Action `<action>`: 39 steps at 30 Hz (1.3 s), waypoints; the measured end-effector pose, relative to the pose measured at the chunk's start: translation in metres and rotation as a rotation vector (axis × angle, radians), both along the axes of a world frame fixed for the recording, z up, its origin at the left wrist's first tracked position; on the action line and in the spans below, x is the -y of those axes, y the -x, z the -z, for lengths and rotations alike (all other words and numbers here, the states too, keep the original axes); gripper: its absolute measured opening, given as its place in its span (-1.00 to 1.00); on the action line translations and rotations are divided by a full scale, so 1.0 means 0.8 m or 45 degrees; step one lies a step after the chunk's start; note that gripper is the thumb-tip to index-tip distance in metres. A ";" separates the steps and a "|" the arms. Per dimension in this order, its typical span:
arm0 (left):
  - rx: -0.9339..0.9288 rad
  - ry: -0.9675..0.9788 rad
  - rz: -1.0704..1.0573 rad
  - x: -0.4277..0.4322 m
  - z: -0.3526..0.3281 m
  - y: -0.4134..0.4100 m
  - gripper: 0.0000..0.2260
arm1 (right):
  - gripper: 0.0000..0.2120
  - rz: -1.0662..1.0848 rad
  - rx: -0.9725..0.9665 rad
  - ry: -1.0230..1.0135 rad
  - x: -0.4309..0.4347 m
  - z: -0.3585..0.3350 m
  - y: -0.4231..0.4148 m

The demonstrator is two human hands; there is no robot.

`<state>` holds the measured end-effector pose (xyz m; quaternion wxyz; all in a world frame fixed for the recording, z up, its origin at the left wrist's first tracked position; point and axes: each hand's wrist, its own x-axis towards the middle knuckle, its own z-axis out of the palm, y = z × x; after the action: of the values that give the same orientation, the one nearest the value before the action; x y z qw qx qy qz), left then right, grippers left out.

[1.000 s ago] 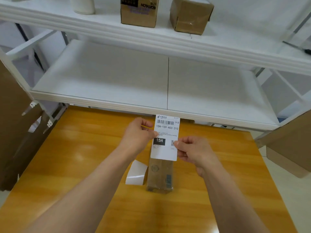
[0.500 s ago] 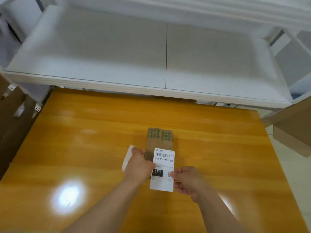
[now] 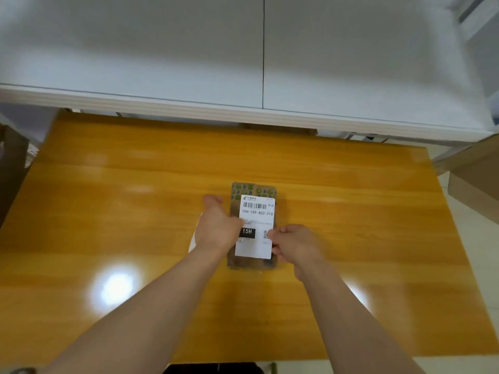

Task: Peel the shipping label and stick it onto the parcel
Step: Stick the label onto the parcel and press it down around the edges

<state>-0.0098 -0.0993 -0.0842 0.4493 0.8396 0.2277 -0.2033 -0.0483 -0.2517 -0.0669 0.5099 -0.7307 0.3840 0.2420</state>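
Note:
A small brown parcel (image 3: 252, 188) with green print lies on the orange wooden table (image 3: 135, 211). A white shipping label (image 3: 256, 225) with a barcode and a black "15H" block lies over the parcel's top and covers most of it. My left hand (image 3: 217, 225) pinches the label's left edge. My right hand (image 3: 295, 242) pinches its right edge near the QR code. I cannot tell whether the label is pressed flat. A white backing sheet (image 3: 194, 238) shows just left of my left wrist, mostly hidden.
A white shelf (image 3: 243, 114) overhangs the table's far edge. Brown cardboard (image 3: 475, 182) stands off the table's right side, and more dark cardboard (image 3: 10, 168) at the left. Lamp glare marks the tabletop front left.
Both hands brought the label down from in front of the shelf onto the top of the parcel. The camera tilted downward, so the upper shelves left the view.

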 end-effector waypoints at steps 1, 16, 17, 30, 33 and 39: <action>0.002 0.002 0.007 0.000 0.003 -0.001 -0.40 | -0.92 0.004 0.011 0.002 -0.001 0.002 -0.001; 0.030 -0.006 0.074 0.005 0.016 -0.010 -0.35 | -0.83 -0.047 0.069 0.171 -0.006 0.023 -0.010; 0.028 -0.010 0.081 0.005 0.016 -0.010 -0.35 | -0.82 -0.047 0.072 0.178 -0.006 0.024 -0.010; 0.054 -0.079 0.152 0.007 0.014 -0.008 -0.35 | -0.85 -0.112 0.114 0.270 -0.007 0.027 -0.011; 0.066 -0.109 0.169 0.007 0.012 -0.006 -0.35 | -0.90 -0.127 0.132 0.280 -0.008 0.028 -0.010; 0.078 -0.140 0.183 0.011 0.012 -0.006 -0.37 | -0.91 -0.141 0.161 0.305 -0.006 0.033 -0.007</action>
<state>-0.0052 -0.1077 -0.0938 0.3934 0.8831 0.1638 -0.1965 -0.0425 -0.2472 -0.0931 0.4281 -0.8203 0.3363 0.1757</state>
